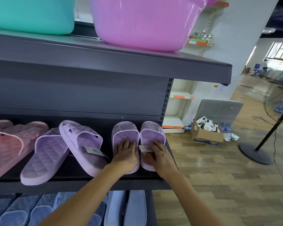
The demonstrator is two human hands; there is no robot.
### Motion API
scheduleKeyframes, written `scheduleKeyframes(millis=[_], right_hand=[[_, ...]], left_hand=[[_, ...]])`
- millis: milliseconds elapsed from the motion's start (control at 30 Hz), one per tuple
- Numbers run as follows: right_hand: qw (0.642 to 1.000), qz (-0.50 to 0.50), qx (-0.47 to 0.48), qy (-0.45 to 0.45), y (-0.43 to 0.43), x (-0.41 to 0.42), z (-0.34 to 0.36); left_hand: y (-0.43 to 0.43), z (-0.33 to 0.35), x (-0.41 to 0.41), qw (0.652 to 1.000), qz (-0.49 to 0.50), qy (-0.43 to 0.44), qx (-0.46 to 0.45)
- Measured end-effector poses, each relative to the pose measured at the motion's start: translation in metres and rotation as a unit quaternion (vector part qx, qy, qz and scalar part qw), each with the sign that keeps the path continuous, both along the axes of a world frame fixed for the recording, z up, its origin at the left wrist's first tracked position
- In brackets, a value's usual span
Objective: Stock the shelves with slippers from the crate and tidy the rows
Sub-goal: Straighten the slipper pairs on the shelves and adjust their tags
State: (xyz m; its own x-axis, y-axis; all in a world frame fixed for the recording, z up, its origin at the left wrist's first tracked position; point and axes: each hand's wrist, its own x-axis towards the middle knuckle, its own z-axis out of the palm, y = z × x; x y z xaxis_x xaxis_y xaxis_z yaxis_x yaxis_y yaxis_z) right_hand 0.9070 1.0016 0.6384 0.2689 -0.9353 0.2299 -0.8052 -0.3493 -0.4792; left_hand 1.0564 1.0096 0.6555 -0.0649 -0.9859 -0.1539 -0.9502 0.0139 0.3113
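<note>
Two lilac quilted slippers stand side by side at the right end of the dark middle shelf (pixel 72 168). My left hand (pixel 125 154) lies flat on the left slipper (pixel 124 132). My right hand (pixel 160 156) rests on the right slipper (pixel 153 132), fingers spread over a paper tag (pixel 145 148). Left of them another lilac pair sits askew: one slipper (pixel 82 144) leans tilted across the other (pixel 46 154). Pink slippers (pixel 8 144) fill the shelf's left end. The crate is not in view.
Blue slippers (pixel 124 207) line the shelf below. A teal tub (pixel 33 13) and a pink tub (pixel 145 22) sit on the top shelf. On the wooden floor to the right are a cardboard box (pixel 206 134) of goods and a standing fan (pixel 278 115).
</note>
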Motion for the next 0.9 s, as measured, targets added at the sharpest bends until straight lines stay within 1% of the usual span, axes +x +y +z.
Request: scheduleKeyframes(millis=[200, 400, 567, 700, 800, 900], right_hand=[[0.999, 0.003, -0.009, 0.045, -0.024, 0.004, 0.006], [0.999, 0.026, -0.011, 0.037, -0.038, 0.004, 0.005], [0.998, 0.035, -0.005, 0.056, -0.040, 0.000, 0.006], [0.997, 0.032, -0.006, 0.072, -0.036, 0.000, 0.013], [0.997, 0.033, -0.009, 0.066, -0.027, 0.001, 0.020], [0.995, 0.032, -0.038, 0.082, -0.016, 0.001, 0.024]], left_hand=[[-0.023, 0.003, 0.006, 1.000, 0.008, 0.011, 0.010], [-0.042, 0.002, 0.004, 1.000, 0.022, -0.004, -0.013], [-0.044, -0.002, 0.003, 0.999, 0.022, -0.010, -0.028], [-0.042, 0.001, 0.007, 0.999, 0.013, 0.009, -0.037], [-0.032, 0.004, 0.015, 0.998, -0.002, 0.028, -0.057], [-0.011, 0.013, 0.025, 0.995, -0.013, 0.057, -0.075]])
